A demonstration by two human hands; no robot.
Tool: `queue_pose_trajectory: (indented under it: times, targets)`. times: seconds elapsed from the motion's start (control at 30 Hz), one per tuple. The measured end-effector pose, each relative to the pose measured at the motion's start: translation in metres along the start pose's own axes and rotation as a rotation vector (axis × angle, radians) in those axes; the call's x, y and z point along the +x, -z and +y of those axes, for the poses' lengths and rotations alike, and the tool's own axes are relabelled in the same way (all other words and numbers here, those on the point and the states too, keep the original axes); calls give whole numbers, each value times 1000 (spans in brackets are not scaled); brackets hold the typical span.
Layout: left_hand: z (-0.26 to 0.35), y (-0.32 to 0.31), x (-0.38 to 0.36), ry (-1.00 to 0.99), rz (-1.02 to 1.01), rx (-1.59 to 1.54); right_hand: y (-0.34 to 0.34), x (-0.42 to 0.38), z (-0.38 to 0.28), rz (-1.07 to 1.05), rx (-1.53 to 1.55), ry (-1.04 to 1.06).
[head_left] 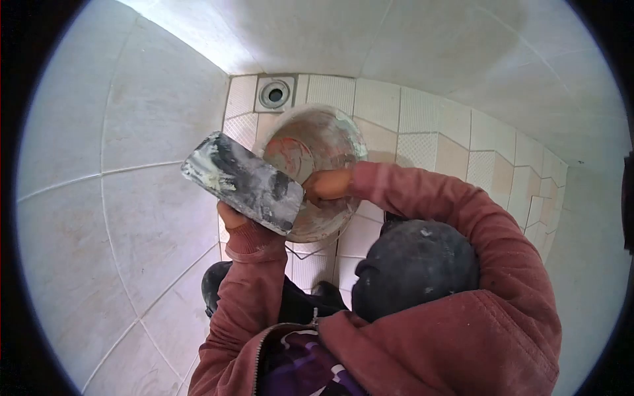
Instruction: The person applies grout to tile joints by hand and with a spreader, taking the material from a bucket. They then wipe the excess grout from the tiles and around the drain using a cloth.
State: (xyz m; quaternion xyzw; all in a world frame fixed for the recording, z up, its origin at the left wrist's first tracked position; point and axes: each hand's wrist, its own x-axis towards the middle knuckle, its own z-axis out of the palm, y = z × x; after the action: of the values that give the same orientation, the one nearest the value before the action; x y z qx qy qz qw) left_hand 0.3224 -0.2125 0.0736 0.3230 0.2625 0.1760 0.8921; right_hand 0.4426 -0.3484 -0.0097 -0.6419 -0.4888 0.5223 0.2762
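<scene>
My left hand (230, 215) is wrapped under a rectangular grout float (246, 181), mostly hidden by it. The float's dark face is turned up and smeared with pale paste. It lies tilted across the left side of a round bucket (353, 135) whose walls are coated with dried residue. Reaching over the bucket, my right hand (327, 185) is closed close to the float's right end. Whatever its fingers hold is too hidden to name. Some reddish and grey residue shows on the bucket's bottom.
A square floor drain (274, 94) sits in the corner beyond the bucket. Patterned tiles (416, 109) cover the floor. A large-tiled wall (72, 231) rises close on my left, and another wall (422, 39) stands ahead. My bent knee (416, 267) is near the bucket.
</scene>
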Motion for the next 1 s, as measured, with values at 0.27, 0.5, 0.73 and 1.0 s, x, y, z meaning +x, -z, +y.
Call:
queue_pose_trajectory:
  times: [0.27,0.5,0.73,1.0]
  targets:
    - [13,-18,-14,-17,40,141,111,-121,38,334,339,-407]
    - [20,-13,-2,-99,85,391,97,-31,183,1252,568,-373]
    - [4,-13,-4,-288,15,565,82,39,146,1435,675,-373]
    - [8,-10,-2,-318,45,598,113,88,121,1354,611,-244]
